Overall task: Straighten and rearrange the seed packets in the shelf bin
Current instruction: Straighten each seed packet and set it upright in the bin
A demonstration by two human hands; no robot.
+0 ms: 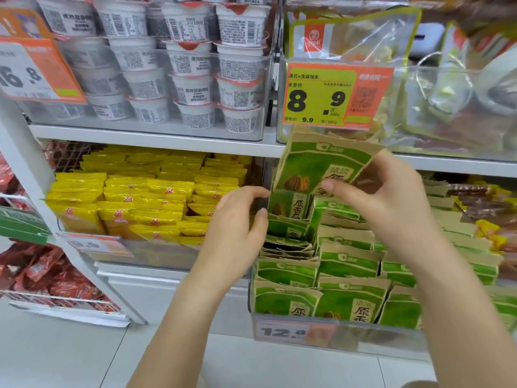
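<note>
**Packets half-sorted, one lifted at back of bin**

Packets [347,264] are green-and-kraft paper pouches, standing in rows in a clear bin [335,344] on the lower shelf, right of the yellow bags [145,203]. Front rows look fairly upright; the left column mid-bin is slumped and messy.

Raised packet [316,166] is held above the back rows, just under the orange price tag [335,93]. Right hand [383,197] pinches it: thumb across the front face, fingers curled behind its right edge. Left hand [237,219] is at the bin's left side, fingers bent onto the left edge of the rear packets, thumb near them; real clamp or just steadying, cannot tell.

Handling guess: light, paper creases easily, loose contents shift so pouches sag. Semi-stiff top seal is probably the best hold, or both side edges. Not slippery.

Both forearms reach up and forward from below, wrists roughly level, hands near but apart.
</note>
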